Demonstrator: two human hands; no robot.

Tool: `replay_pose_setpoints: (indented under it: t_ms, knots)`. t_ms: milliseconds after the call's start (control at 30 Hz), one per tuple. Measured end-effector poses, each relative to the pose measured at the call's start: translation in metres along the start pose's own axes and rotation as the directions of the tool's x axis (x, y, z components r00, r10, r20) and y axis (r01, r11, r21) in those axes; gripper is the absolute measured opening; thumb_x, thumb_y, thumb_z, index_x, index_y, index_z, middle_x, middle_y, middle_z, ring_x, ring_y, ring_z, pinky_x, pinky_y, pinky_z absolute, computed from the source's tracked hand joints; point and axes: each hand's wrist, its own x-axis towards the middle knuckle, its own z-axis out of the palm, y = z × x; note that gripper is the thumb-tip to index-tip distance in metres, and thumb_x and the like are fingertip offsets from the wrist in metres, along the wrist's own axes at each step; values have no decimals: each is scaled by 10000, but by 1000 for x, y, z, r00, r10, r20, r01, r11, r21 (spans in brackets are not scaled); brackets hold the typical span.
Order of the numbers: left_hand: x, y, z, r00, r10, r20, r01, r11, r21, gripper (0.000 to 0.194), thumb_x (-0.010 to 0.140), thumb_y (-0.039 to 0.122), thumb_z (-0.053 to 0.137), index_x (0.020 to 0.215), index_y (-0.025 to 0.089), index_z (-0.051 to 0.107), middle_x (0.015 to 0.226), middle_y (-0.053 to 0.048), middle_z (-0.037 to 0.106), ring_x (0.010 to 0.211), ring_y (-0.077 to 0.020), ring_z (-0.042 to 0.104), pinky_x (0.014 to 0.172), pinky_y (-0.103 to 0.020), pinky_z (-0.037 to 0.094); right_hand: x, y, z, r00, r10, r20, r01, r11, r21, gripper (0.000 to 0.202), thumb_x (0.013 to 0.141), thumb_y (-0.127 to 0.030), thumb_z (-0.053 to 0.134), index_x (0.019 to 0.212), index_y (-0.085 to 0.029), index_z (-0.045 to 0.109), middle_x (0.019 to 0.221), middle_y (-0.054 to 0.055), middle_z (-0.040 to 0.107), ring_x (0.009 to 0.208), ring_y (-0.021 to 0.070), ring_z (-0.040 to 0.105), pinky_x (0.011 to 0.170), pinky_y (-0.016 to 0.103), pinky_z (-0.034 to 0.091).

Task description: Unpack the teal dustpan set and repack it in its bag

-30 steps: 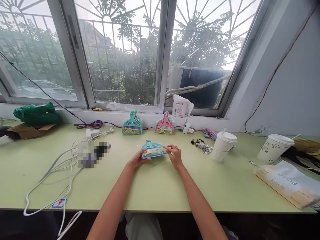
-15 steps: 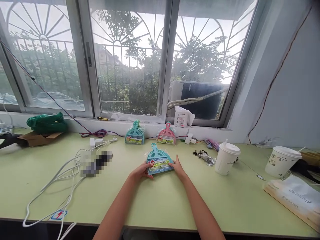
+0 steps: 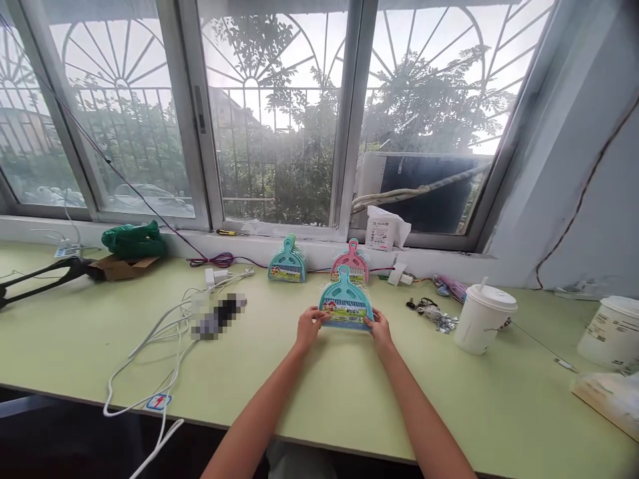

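Observation:
A teal dustpan-and-brush set (image 3: 345, 303) in clear wrapping, with a bright printed label, stands nearly upright near the middle of the green table. My left hand (image 3: 310, 327) grips its lower left edge, thumb in front. On the lower right edge, my right hand (image 3: 380, 328) has its fingers closed. Right behind it a pink dustpan set (image 3: 352, 253) leans by the window wall, partly covered by the teal one. To the left, a stacked row of teal dustpan sets (image 3: 288, 261) stands against the same wall.
White cables (image 3: 170, 346) spread over the table's left part. A green bag (image 3: 134, 239) sits on a cardboard piece at the back left. Keys (image 3: 433, 313), a white cup (image 3: 485, 319), another cup (image 3: 612, 332) and a tissue pack (image 3: 609, 398) stand or lie rightward.
The held teal set has moved farther back, toward the pink one, and is now more upright and squarely facing me. Both hands moved with it. The camera view has shifted leftward.

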Motion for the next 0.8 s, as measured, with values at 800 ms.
replay_pose_setpoints:
  t_ms: [800]
  knots:
    - [153,-59,75,994,42,-103,-6,944,331,214,812,186,605,1017,212,553,1059,-72,616,795,-173,614,747,-288,424,126,16,23,836,-540,-104,311,621,-720,345,741,-124,407,1073,-142,497,1050,133,580,1007,227,520,893,353,393]
